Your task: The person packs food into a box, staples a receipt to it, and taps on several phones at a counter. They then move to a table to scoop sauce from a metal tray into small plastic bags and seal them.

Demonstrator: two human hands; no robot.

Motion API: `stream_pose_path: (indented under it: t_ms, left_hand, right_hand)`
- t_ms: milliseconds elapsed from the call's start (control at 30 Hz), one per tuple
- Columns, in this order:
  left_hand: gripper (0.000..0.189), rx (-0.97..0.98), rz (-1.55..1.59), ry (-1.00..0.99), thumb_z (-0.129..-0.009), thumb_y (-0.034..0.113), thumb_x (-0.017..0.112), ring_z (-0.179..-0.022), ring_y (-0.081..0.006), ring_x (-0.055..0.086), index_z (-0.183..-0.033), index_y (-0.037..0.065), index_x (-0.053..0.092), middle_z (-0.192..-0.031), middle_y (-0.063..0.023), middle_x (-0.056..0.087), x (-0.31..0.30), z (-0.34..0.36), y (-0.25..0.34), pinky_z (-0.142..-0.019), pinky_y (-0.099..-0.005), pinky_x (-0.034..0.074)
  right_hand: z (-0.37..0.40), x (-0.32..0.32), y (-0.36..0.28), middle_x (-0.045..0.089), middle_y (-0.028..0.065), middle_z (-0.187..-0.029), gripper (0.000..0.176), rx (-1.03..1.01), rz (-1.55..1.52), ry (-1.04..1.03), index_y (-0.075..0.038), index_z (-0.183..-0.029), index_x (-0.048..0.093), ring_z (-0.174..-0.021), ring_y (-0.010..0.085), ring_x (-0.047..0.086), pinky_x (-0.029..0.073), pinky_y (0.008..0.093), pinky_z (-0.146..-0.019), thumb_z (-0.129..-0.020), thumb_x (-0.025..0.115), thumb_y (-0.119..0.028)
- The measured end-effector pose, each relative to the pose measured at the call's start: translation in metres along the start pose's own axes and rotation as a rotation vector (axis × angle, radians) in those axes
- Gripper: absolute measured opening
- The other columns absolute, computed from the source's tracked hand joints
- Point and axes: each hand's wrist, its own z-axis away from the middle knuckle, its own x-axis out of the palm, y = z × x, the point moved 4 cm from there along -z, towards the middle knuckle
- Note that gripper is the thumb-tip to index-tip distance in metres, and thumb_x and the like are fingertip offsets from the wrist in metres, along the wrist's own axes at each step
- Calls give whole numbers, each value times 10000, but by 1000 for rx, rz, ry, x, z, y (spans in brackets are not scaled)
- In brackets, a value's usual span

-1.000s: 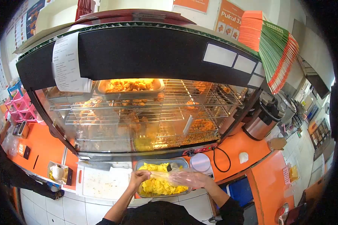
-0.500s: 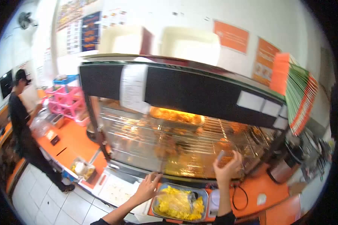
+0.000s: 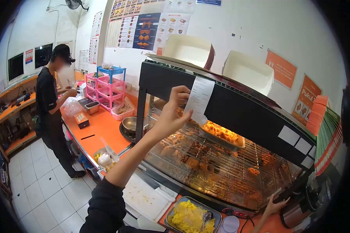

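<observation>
My left hand (image 3: 171, 118) is raised to the long printed slip (image 3: 199, 99) that hangs down the black front panel (image 3: 245, 112) of a lit glass food warmer, thumb and bent fingers at the paper's left edge; I cannot tell whether they pinch it. My right hand (image 3: 275, 205), fingers spread and holding nothing that I can make out, is low by the warmer's right-hand end, near a steel flask (image 3: 295, 213). Behind the glass, a metal pan (image 3: 223, 136) of fried pieces sits just below and to the right of the slip, with more browned food on the wire racks (image 3: 237, 165). In front of the warmer, a metal tray (image 3: 169, 223) holds yellow food (image 3: 188, 217), with clear plastic and something dark lying on it, between a white cutting board (image 3: 146, 198) scattered with crumbs and a round pale lid-like disc (image 3: 231, 224). Off to my left, beyond the orange counter (image 3: 99, 136), a person (image 3: 50, 105) in a black cap and dark clothes stands with both hands raised in front of the chest, near a pink rack (image 3: 105, 91) topped by a blue basket (image 3: 111, 70). Two cream-coloured open containers (image 3: 248, 73) stand on top of the warmer.
</observation>
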Motion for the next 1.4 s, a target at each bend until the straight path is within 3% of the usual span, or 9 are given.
stream_pose_path:
  t_ms: [167,400,633,733,833,1000,1167,1300,1400]
  left_hand:
    - [442,-105,125,-153,-853,-31,572,-1002,-134,590,-1259,67,424,-1152,-89,569,0,0,-4,-792,-250,497]
    - [559,-242,215,-253,-832,-67,536,-1034,-115,570,-1366,78,454,-1364,-42,466,-21,31,10,-837,-253,529]
    - [827,-273,216,-449,-778,-39,674,-1127,-183,550,-1475,148,269,-1469,-85,301,-60,64,8,-827,-283,572]
    - [909,-305,186,-505,-770,-11,712,-1119,-163,544,-1498,182,204,-1484,-102,244,-86,83,-6,-758,-267,565]
    - [935,-395,195,-510,-770,-9,719,-989,-170,611,-1503,189,173,-1496,-118,215,-118,104,-24,-674,-247,554]
    - [978,-595,210,-531,-755,47,758,-1040,-213,615,-1508,175,146,-1540,-125,116,-189,167,-78,-709,-267,579]
    - [992,-743,263,-528,-766,39,750,-999,-217,639,-1514,174,114,-1561,-121,69,-262,236,-116,-709,-265,588]
    - [979,-811,316,-470,-779,20,731,-1013,-201,624,-1516,176,106,-1563,-117,77,-308,269,-132,-733,-275,588]
    - [888,-886,365,-372,-799,18,709,-1056,-233,601,-1498,173,183,-1538,-102,161,-330,292,-153,-779,-309,584]
  right_hand:
    - [-12,-2,31,406,247,-1378,926,119,-222,-45,-196,-1499,150,-1209,385,490,477,496,-963,-803,760,-221]
    - [-18,0,55,501,269,-1286,836,263,-212,-46,-211,-1488,192,-1120,385,568,515,470,-885,-848,714,-336]
    - [22,-9,-76,566,197,-1140,614,128,28,155,-41,-1412,324,-1046,293,581,517,403,-846,-926,617,-275]
    - [87,33,-160,548,123,-1096,434,-16,-564,-108,-22,-1320,435,-998,210,557,477,349,-884,-942,580,-176]
    - [188,17,-374,527,73,-1089,259,0,-1131,-634,-14,-1152,513,-1043,164,517,450,305,-895,-911,571,-88]
    - [327,29,-560,491,68,-1176,408,268,-1405,-1461,-8,-1279,419,-1014,156,540,460,295,-867,-925,586,-125]
    - [433,70,-625,562,102,-1188,657,598,-1442,-1593,-73,-1391,306,-1031,124,575,491,254,-872,-835,638,43]
    - [470,79,-670,334,121,-1460,734,339,-1506,-1575,-64,-1436,274,-1109,146,564,496,267,-883,-784,541,143]
    - [507,82,-685,279,86,-1512,768,269,-1390,-1841,-62,-1477,220,-1132,115,541,493,237,-860,-796,509,144]
